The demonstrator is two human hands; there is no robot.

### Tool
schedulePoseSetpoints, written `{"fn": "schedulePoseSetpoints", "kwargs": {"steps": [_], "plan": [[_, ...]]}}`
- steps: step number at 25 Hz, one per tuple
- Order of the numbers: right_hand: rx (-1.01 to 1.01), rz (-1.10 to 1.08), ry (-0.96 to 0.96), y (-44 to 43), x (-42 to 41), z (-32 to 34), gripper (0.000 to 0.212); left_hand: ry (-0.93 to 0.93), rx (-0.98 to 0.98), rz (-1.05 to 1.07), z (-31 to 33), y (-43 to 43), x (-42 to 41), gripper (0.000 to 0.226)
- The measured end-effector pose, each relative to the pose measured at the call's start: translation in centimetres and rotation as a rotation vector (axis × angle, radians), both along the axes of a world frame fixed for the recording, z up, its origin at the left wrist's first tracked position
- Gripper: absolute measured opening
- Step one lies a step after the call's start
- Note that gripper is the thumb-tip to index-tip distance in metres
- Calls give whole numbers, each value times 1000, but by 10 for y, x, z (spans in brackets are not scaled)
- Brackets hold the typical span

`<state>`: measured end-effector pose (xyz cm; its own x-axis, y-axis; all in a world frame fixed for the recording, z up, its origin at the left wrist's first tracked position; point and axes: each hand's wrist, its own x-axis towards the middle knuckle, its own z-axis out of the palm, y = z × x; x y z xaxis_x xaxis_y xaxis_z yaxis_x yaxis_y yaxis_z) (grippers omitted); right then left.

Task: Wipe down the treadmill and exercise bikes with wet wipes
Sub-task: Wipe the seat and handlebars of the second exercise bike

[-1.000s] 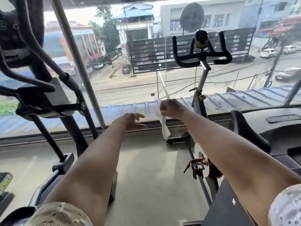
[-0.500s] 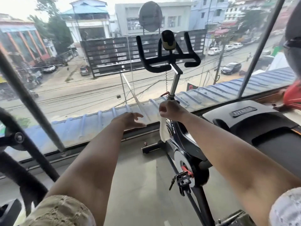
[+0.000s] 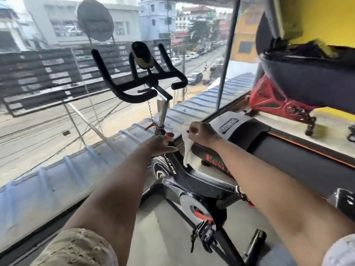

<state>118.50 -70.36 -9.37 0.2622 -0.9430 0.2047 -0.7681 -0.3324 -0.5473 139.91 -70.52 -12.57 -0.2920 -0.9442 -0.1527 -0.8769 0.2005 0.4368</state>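
A black exercise bike (image 3: 194,181) stands by the window, its curved handlebars (image 3: 138,93) raised in front of the glass. My right hand (image 3: 201,134) grips a white wet wipe (image 3: 187,150) that hangs down over the bike's frame. My left hand (image 3: 161,145) is stretched out flat with straight fingers, just left of the wipe and in front of the bike's stem; I cannot tell whether it touches the frame. A black treadmill (image 3: 278,143) with an orange stripe lies to the right of the bike.
A large window (image 3: 57,121) runs along the front, its metal post (image 3: 226,54) to the right. A red and black machine (image 3: 284,96) stands at the far right against a yellow wall. The bike's pedal (image 3: 203,233) juts out over the grey floor (image 3: 163,246).
My view has swung to the right, so the bike now sits in the middle and the treadmill and red machine show fully. Both hands have moved closer to the bike's frame, wipe still held.
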Motion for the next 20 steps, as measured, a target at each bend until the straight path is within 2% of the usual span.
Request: {"fn": "schedulePoseSetpoints", "kwargs": {"steps": [5, 8, 10, 13, 15, 18, 20], "plan": [[-28, -195, -167, -5, -35, 2, 12, 335, 54, -90, -6, -41, -65, 45], [-72, -289, -257, -9, -61, -1, 18, 544, 165, -140, -10, -57, -106, 44], [-82, -333, -309, -10, -76, 0, 12, 667, 176, -161, -9, -62, -128, 35], [-97, -385, -458, -12, -97, 7, 6, 731, 142, -188, -1, -74, -158, 26], [-100, -400, -511, -17, -111, 7, 12, 734, 121, -201, 3, -86, -176, 12], [-57, -436, -535, -31, -136, 6, 11, 770, 154, -223, 7, -100, -200, 12], [-49, -439, -560, -42, -152, 8, 19, 805, 170, -237, 14, -107, -215, 12]]}}
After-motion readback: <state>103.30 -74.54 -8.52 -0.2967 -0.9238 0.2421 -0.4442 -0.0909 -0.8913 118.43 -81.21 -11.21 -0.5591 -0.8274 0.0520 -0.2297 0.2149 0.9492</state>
